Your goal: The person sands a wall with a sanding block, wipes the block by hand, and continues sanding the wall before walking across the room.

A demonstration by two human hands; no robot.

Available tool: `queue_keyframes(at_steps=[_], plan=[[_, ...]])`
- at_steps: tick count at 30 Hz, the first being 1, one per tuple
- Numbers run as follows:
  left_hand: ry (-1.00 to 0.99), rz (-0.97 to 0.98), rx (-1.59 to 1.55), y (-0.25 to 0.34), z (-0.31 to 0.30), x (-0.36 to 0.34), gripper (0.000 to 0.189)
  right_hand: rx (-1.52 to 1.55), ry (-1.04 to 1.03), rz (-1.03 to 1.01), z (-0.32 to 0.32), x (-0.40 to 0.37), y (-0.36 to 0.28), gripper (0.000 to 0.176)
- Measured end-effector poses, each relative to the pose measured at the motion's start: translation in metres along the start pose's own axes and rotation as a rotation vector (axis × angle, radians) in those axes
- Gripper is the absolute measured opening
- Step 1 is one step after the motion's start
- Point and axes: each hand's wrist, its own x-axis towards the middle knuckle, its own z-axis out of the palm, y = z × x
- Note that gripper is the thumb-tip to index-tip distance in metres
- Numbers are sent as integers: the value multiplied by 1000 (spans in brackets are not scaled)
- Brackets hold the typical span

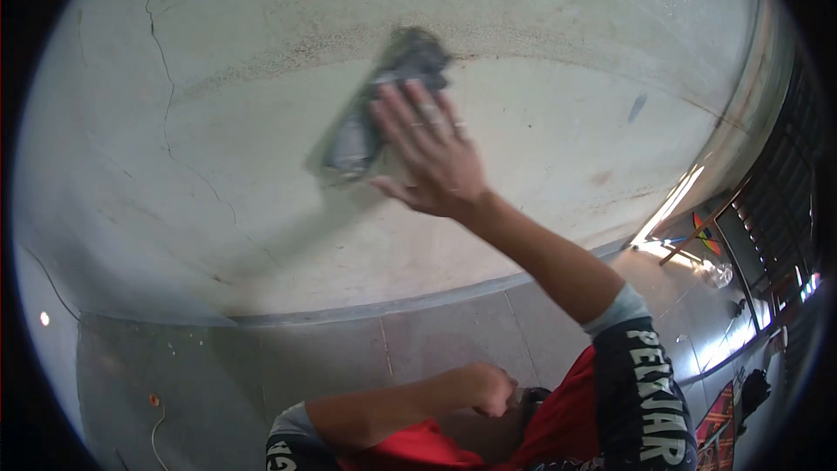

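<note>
A crumpled dark grey cloth (353,144) is held against the pale wall by my right hand (427,148), its fingers stretched over the cloth. Motion blurs the cloth and the fingertips, and part of the cloth is hidden under the hand. My left hand (495,391) is curled closed in front of my red shirt, low in the view. A small dark thing shows beside that hand; whether the fingers hold it is hidden.
The wall (261,139) has a long crack on the left and a rough brownish band across it. Below it runs a grey tiled floor (418,344). At the right are a shuttered opening (780,174) and a clear plastic bag (717,274). A cable (157,436) lies lower left.
</note>
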Motion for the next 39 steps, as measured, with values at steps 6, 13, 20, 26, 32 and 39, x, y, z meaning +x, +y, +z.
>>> queue_keyframes(at_steps=[6,13,20,26,32,39], plan=[[226,-37,-63,-19,1,-41,53,-268,-7,113,-71,-95,160,79],[150,-97,-55,-19,3,-28,50,-275,-67,-183,-99,-33,178,72],[149,-69,-57,-7,-3,-16,45,-125,44,-592,-33,144,-10,69],[192,-119,-3,-12,1,-11,38,-399,149,-621,-19,170,-58,64],[167,-55,2,0,-6,-22,34,-330,56,-456,-66,103,44,73],[86,-55,51,-3,-12,-10,34,-388,139,-673,-107,98,78,40]])
